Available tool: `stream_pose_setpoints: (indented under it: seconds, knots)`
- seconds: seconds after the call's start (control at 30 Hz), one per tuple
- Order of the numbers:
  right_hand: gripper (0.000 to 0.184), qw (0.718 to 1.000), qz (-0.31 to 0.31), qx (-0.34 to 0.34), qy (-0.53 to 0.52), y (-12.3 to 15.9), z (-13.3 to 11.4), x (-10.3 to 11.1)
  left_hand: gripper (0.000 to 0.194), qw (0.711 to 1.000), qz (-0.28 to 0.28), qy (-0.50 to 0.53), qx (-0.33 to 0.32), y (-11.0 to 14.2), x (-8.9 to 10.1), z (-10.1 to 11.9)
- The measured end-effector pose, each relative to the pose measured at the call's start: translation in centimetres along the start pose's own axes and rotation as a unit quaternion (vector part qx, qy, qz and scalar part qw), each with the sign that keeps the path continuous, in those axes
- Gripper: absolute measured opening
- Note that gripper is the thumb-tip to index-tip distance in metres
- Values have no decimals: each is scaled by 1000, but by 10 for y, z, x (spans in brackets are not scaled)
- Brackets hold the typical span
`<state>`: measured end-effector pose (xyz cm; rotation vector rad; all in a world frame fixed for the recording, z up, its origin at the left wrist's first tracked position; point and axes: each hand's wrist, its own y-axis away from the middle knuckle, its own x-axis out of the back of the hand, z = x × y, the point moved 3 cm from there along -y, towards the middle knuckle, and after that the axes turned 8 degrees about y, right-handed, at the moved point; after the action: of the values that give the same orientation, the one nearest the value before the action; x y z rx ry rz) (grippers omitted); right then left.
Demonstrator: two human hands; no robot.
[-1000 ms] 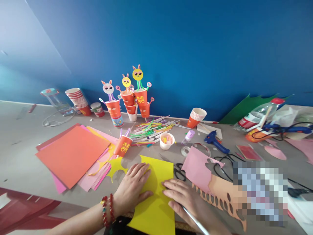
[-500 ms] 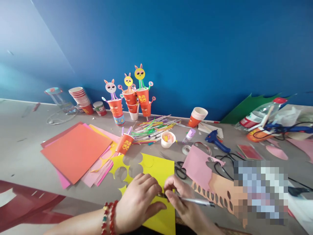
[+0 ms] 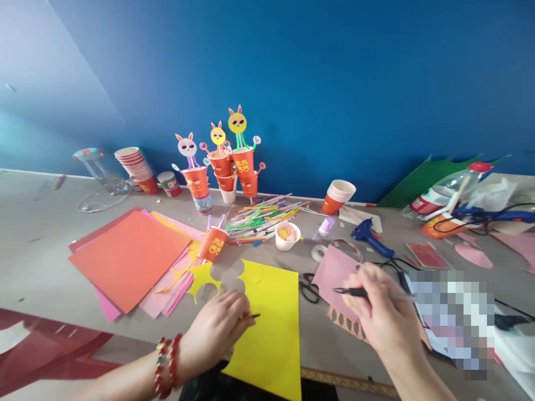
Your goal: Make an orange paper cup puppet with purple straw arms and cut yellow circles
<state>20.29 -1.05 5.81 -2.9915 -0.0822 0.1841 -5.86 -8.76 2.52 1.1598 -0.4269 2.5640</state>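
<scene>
My right hand (image 3: 378, 312) is closed around a pen (image 3: 355, 291) with a black grip and clear barrel, its bare tip pointing left over the pink paper (image 3: 332, 273). My left hand (image 3: 225, 328) is closed too, pinching a small black pen cap (image 3: 256, 316); only its end shows past the fingers. Beneath the left hand lies a yellow sheet (image 3: 273, 323), with round holes cut at its left side and a faint circle outline near its top. Red bead bracelets circle my left wrist. Black-handled scissors (image 3: 309, 291) rest between the yellow and pink sheets.
Behind are paper-cup figures (image 3: 196, 184), pipe cleaners (image 3: 271, 220) and a white cup of scraps (image 3: 286, 239). Coloured sheets (image 3: 129, 256) lie left. Toward the right are a blue glue gun (image 3: 371, 238), its black cable, a bottle (image 3: 447, 192) and a blurred-out flat object (image 3: 455, 323).
My hands, which were together at the pen, have moved apart. The cap has come off into my left hand; the right has carried the pen right and up.
</scene>
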Motion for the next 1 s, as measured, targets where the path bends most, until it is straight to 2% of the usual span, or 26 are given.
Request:
stream_pose_setpoints:
  seconds: [0.07, 0.13, 0.3, 0.43, 0.5, 0.6, 0.8, 1.0]
  knots:
    - [41, 995, -59, -39, 64, -5, 9, -2, 16, 995, 37, -76, -52, -9, 0, -7]
    - [39, 987, -99, -63, 113, -6, 23, -10, 12, 989, 50, -118, -79, -19, -5, -13]
    - [40, 973, -152, -58, 164, -13, 41, -27, 9, 981, 44, -163, -93, -36, -19, -21]
    - [23, 957, -209, -65, 193, -22, 43, -36, 11, 981, 32, -169, -91, -36, -22, -24]
    - [17, 948, -229, -61, 210, -29, 44, -44, 11, 980, 26, -173, -92, -35, -23, -25]
    - [18, 945, -240, -48, 215, -43, 52, -63, 10, 977, 29, -186, -101, -34, -26, -25]
    - [9, 924, -290, 9, 247, -68, 85, -108, 12, 967, 50, -219, -118, -33, -34, -26]
    - [7, 906, -312, 46, 283, -74, 100, -125, 16, 965, 60, -226, -119, -32, -36, -27]
